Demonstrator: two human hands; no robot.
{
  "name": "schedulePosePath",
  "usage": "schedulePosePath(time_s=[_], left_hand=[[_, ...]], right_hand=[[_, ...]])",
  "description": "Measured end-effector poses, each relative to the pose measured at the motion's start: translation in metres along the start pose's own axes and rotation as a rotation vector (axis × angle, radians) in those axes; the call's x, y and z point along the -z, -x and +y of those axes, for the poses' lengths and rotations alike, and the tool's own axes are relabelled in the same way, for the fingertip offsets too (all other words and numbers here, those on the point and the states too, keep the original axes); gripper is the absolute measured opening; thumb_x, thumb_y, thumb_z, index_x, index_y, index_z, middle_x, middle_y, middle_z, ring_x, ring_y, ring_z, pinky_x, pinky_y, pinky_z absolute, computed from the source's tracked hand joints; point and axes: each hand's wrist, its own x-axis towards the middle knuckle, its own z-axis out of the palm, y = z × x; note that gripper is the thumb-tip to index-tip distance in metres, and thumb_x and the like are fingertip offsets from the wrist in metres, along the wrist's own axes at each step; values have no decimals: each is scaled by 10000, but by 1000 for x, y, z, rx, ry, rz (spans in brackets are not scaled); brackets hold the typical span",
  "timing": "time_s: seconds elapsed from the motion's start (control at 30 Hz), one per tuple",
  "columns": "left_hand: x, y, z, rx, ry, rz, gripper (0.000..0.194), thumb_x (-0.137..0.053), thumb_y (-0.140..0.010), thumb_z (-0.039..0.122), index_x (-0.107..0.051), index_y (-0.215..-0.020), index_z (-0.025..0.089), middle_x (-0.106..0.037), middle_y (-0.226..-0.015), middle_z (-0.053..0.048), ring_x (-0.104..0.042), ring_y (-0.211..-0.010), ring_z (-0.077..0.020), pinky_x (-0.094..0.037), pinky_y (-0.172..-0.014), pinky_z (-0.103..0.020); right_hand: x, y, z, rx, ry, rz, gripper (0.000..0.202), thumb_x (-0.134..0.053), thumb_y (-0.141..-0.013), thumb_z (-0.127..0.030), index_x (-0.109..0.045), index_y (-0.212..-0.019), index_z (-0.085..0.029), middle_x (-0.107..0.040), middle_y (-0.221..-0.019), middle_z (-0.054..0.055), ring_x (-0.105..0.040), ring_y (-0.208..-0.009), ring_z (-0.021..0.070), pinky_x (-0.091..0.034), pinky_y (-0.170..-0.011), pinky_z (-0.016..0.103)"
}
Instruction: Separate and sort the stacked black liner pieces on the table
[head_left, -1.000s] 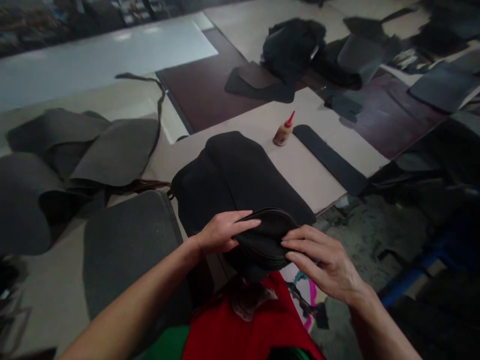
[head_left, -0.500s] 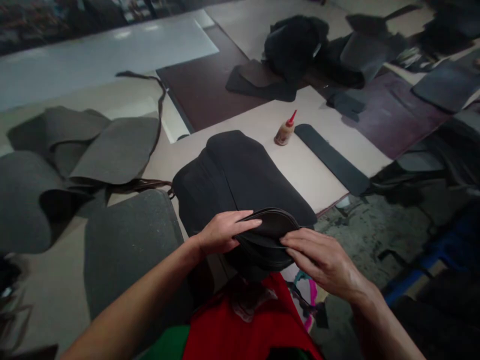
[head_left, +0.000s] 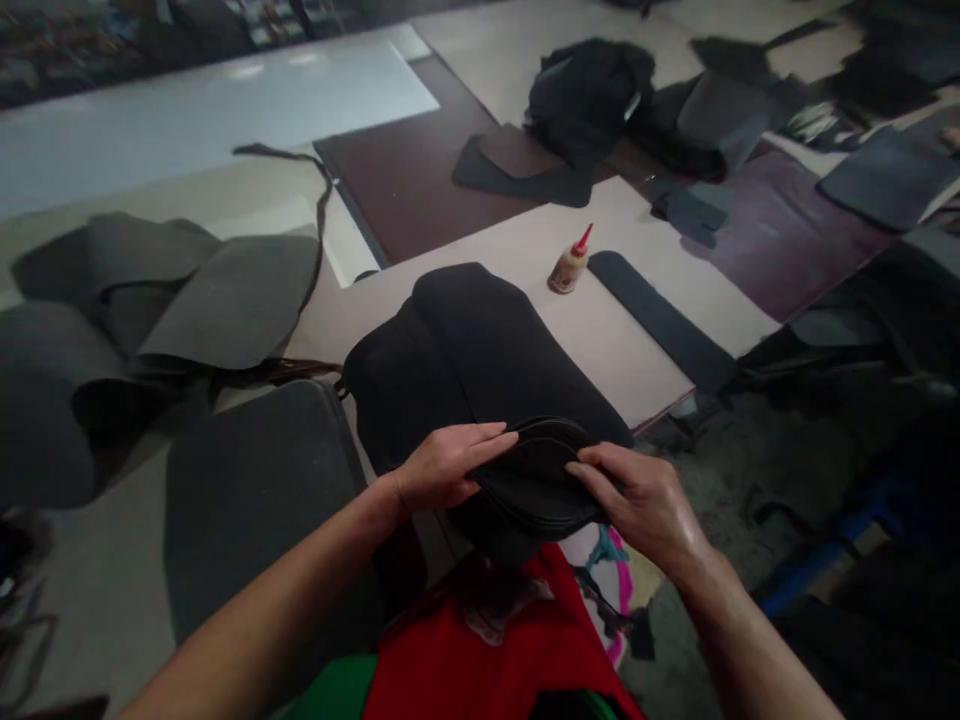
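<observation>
Between my hands is a curved, layered black piece (head_left: 536,485) that looks like sheet material with rounded edges. My left hand (head_left: 450,462) grips its left side, the fingers lying over the upper edge and the thumb hidden. At its right edge, my right hand (head_left: 637,490) pinches a layer between thumb and fingers. Just beyond, a stack of black cut panels (head_left: 495,340) lies on the table, partly covered by the held piece. A small glue-type bottle (head_left: 568,270) with a red pointed nozzle stands upright behind the stack.
A long dark strip (head_left: 660,320) lies right of the bottle. Grey sheets (head_left: 232,300) are heaped at the left, near a flat dark panel (head_left: 259,500). Black pieces (head_left: 589,100) pile up at the back. The table edge (head_left: 664,405) drops to the floor on the right.
My right hand has curled from extended fingers into a pinch, a little higher on the right edge. The held layers have opened wider toward me. My left hand stays almost still.
</observation>
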Motion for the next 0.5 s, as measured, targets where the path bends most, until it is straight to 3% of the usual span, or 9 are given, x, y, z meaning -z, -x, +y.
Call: schedulePosePath(time_s=[0.2,0.33,0.4,0.5], left_hand=[[6,-1,1,-46,-70,-64,784,-589,-732,104,-413,-1478,270,-504,-1489,-163,-571,-1302,-291,-533,-1027,-420],[11,-4,4,-31,-67,-87,797,-623,-706,100,-456,-1465,280,-517,-1479,-149,-565,-1310,-290,-527,-1040,-412],[12,-4,5,-20,-55,-78,782,-623,-705,81,-482,-1450,272,-528,-1467,-153,-575,-1300,-286,-532,-1037,-409],[10,-4,6,-11,-58,-43,742,-609,-727,55,-514,-1430,273,-551,-1442,-162,-598,-1275,-279,-545,-1019,-407]], right_hand=[[-6,-2,0,-3,62,95,120,-650,-942,-293,-663,-871,-198,-664,-723,-5,-629,-632,130,-459,-592,247],[6,3,-10,71,51,235,110,-681,-919,-246,-671,-1015,-194,-668,-917,54,-649,-800,160,-521,-712,272],[15,8,-14,148,-6,200,148,-675,-918,-206,-682,-1066,-199,-656,-978,71,-647,-877,167,-535,-760,277],[24,14,-17,230,-107,10,183,-648,-931,-172,-694,-1107,-200,-671,-1007,74,-649,-914,168,-543,-779,277]])
